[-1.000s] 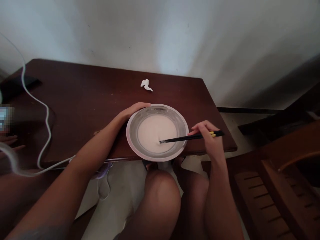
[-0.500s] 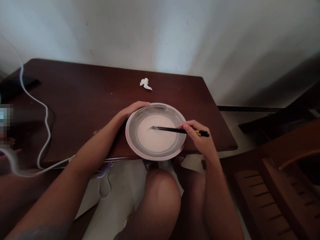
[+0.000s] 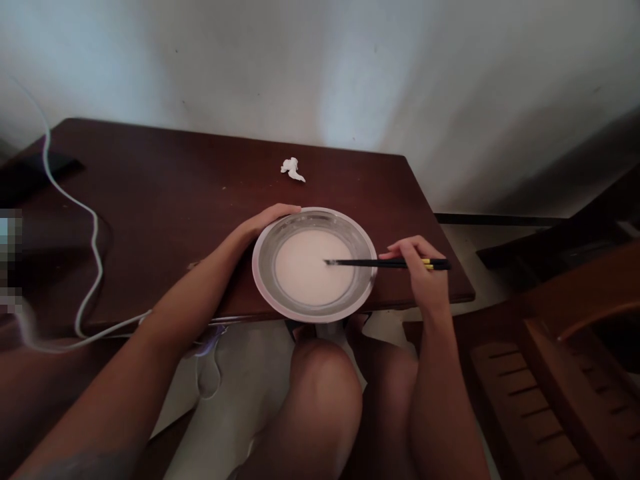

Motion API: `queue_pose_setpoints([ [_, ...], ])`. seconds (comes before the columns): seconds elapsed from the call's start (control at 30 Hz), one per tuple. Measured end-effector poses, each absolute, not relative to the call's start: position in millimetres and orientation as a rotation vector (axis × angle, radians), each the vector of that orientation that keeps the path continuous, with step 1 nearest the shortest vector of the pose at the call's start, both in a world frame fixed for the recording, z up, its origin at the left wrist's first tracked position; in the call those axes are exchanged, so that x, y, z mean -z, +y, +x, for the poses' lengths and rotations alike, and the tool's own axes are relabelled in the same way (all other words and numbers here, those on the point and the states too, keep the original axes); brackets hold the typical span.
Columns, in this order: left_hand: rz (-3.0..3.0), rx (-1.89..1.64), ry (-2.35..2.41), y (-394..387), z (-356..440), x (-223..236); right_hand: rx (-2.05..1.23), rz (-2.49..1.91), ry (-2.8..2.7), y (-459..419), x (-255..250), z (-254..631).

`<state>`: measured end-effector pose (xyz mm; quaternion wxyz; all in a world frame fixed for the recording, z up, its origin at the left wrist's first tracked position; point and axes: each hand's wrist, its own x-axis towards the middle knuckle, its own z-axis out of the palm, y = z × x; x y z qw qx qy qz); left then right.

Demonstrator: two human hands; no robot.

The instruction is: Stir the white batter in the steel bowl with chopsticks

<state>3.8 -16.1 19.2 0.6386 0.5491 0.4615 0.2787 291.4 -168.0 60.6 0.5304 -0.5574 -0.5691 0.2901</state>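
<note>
"Chopsticks (image 3: 380, 263) first: where are they, and which hand has them?"
"The right hand (image 3: 425, 281) pinches them between thumb and fingers, near the yellow bands. They point towards 9 o'clock, crossing the rim of the bowl (image 3: 267, 267) at 3 o'clock."
"And the tips?"
"Blurred, near the middle of the pale mixture (image 3: 307, 275); I can't tell how deep they go."
"Which way is the bowl from that hand?"
"At 9 o'clock, just beside it, at the near edge of the table (image 3: 175, 173)."
"What about the left hand (image 3: 273, 215)?"
"It touches the rim between about 10 and 12 o'clock, fingers stretched along the outside. The thumb is hidden, so I can't tell whether it grips. From there the bowl's middle lies towards 5 o'clock."
"Anything else about?"
"A crumpled white tissue (image 3: 293, 169) near the 11 o'clock side, apart from the rim, and a white cable (image 3: 97, 247) well off at 9 o'clock."
</note>
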Motion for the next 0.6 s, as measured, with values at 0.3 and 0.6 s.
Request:
queue_pose_setpoints([
  [0.3,1.197,-0.641,1.052,-13.8,2.1,-15.4,-0.707,-1.29,-1.561,-166.6,-62.0,285.8],
  [0.6,1.269,-0.656,1.059,-11.2,1.2,-11.6,-0.796,-1.249,-1.622,-165.9,-60.4,287.2],
])
